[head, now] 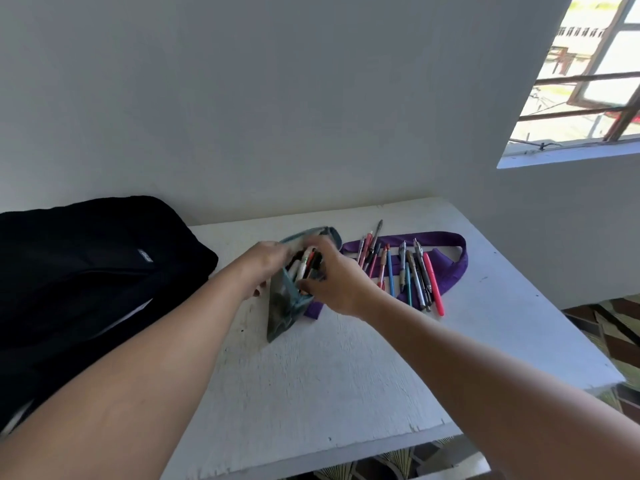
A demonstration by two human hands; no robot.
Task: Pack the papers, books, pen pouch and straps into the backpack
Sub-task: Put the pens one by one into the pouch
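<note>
1. White desk (329, 375) carries everything.
2. Black backpack (86, 271) lies at its left.
3. Purple strap (446, 271) (under loose pens (408, 271)) lies right.
4. Pen pouch (284, 306) sits centre: left hand (265, 263) holds its mouth, right hand (336, 282) grips pens inside.

Matt black cloth backpack (86, 271), soft grey-blue fabric pen pouch (282, 306), rough white-painted table (311, 375), glossy plastic pens (415, 271).

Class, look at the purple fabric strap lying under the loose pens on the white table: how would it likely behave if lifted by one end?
The purple fabric strap lies flat and looped, so it is probably floppy and would dangle. The loose pens resting across it would likely roll off or scatter. It looks thin, so probably light.
</note>
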